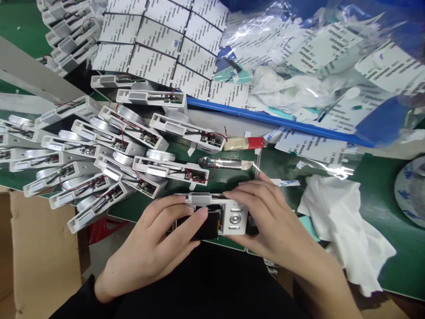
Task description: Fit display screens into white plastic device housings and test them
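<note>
A white camera housing (229, 225) with a round button pad is held between both hands at the table's front edge. A dark screen (210, 227) sits at its back, tilted in its frame. My left hand (159, 241) grips the housing's left end, with a finger lying over the screen. Around the right end are the fingers of my right hand (265, 212), with fingertips on the top edge. Just beyond lie a similar open housing (171, 168) with red wires and a dark tool with a pale tip (229, 163).
Many open housings (109, 137) crowd the left. A blue-edged tray (265, 116) behind holds printed white cards (154, 62) and clear plastic. To the right are a white cloth (343, 226) and a tape roll (411, 192). A cardboard box (44, 252) stands lower left.
</note>
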